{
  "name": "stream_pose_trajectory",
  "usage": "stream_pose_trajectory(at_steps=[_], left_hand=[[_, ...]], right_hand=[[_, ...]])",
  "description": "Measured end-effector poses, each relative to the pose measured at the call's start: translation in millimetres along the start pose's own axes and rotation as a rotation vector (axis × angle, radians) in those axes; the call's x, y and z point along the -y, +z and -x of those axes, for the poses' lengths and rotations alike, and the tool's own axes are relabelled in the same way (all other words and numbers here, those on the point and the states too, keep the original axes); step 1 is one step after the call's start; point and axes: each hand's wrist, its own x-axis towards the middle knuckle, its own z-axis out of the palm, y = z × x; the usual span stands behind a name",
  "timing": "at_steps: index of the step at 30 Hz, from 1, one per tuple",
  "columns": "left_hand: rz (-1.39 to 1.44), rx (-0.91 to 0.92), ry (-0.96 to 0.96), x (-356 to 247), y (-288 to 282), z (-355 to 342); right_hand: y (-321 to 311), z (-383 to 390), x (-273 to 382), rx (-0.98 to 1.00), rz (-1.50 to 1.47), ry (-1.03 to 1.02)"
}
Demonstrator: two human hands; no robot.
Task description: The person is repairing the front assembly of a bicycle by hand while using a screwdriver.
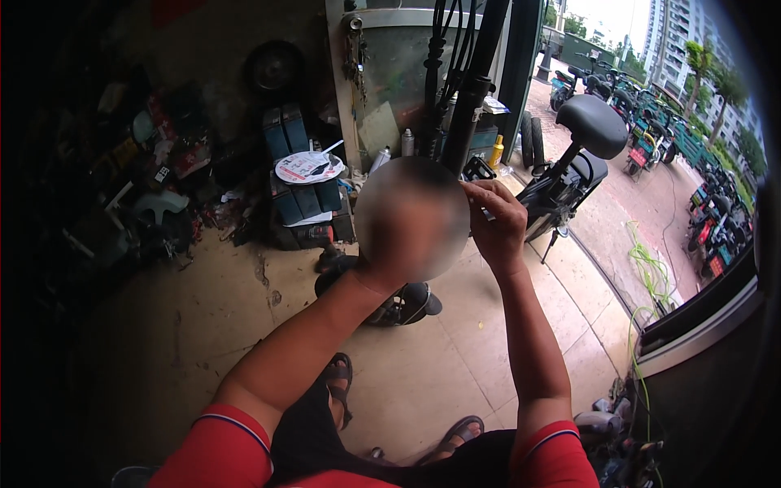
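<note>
Both of my arms reach forward over the tiled floor. A round blur covers most of my left hand point(399, 244), so its fingers and anything in them cannot be made out. Just to its right, my right hand point(500, 218) is raised with thumb and fingers pinched together; what sits between them is too small or hidden to name. The fingertips of that hand are close to the lower end of a thick black post point(468, 122), and whether they touch it is unclear. Beneath my left hand lies a dark wheeled item point(403, 305), partly covered by my forearm.
Stacked batteries point(286, 203) carry a white round sheet point(310, 167). A bicycle with a black saddle point(592, 126) stands by the doorway at right. Spray cans point(407, 142) and a yellow bottle point(496, 151) stand behind. A green hose point(647, 264) trails outside; dark clutter point(163, 195) fills the left.
</note>
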Motion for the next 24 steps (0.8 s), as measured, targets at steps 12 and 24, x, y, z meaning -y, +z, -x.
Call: stream_pose_trajectory(at_steps=[12, 24], left_hand=[[0.001, -0.030, 0.002, 6, 11, 3], [0.032, -0.011, -0.053, 2, 10, -1]], right_hand=[[0, 2, -1, 0.021, -0.002, -0.023], [0, 1, 1, 0.023, -0.013, -0.001]])
